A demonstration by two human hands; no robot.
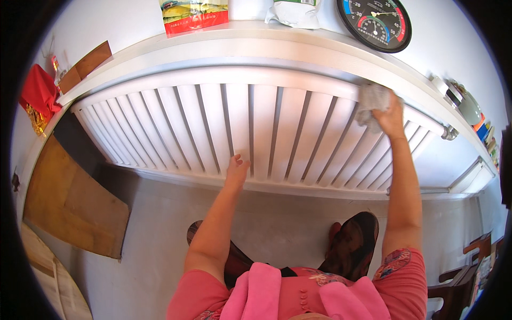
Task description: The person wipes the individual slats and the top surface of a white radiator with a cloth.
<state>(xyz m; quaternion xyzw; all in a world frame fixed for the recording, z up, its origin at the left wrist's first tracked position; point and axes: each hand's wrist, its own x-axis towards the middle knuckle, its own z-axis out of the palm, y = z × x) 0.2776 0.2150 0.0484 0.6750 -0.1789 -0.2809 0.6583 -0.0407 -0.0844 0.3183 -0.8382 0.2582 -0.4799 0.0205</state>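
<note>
A white column radiator runs across the view under a pale shelf. My right hand holds a crumpled grey cloth against the radiator's top rail, right of the middle, close under the shelf edge. In front of the radiator's lower middle is my left hand, with its fingers curled and nothing seen in it. Whether it touches the radiator cannot be told.
On the shelf stand a red-based printed pouch, a white bag and a round black dial thermometer. Red cloth lies at the far left, above a wooden board. Dark wooden furniture stands at the lower right.
</note>
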